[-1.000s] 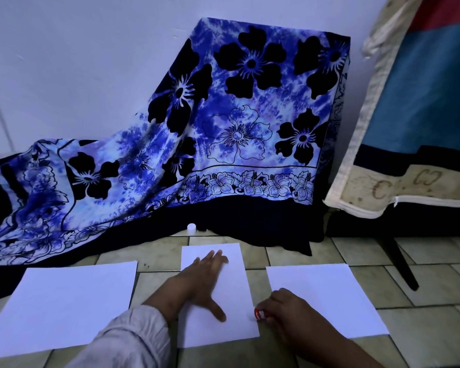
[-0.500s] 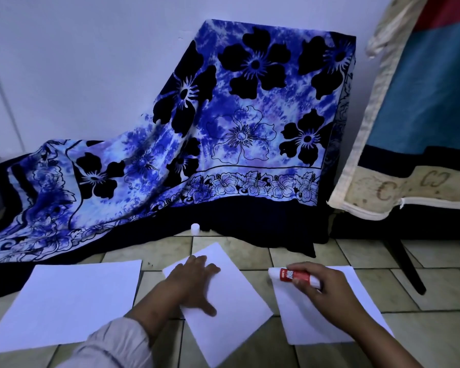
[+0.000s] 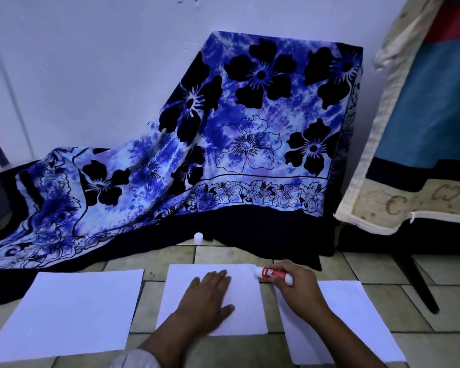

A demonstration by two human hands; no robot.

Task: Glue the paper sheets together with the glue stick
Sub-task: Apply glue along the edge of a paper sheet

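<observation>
Fingers of the right hand (image 3: pixel 300 285) clamp the red-and-white glue stick (image 3: pixel 274 274), tip now at the top right corner of the middle white paper sheet (image 3: pixel 239 320), which has squared up since half a second ago. Left hand (image 3: pixel 206 298) lies flat on it, fingers together; left white sheet (image 3: pixel 64 314) and right white sheet (image 3: pixel 356 322) lie apart, beige tiled floor (image 3: pixel 383 264) bare between. Small white cap (image 3: pixel 198 236) sits by the blue floral cloth (image 3: pixel 250 128).

We've got one view only, a wide-angle head cam looking fwd and down at the tiled floor (image 3: pixel 329 264). It sits close over the paper sheets (image 3: pixel 64 312), forearms entering from the bottom edge. It faces a wall (image 3: pixel 91 62) w/ a blue floral cloth (image 3: pixel 250 134) near ahead. Edges bend w/ lens distortion. No 2nd view, so nothing's shared.
</observation>
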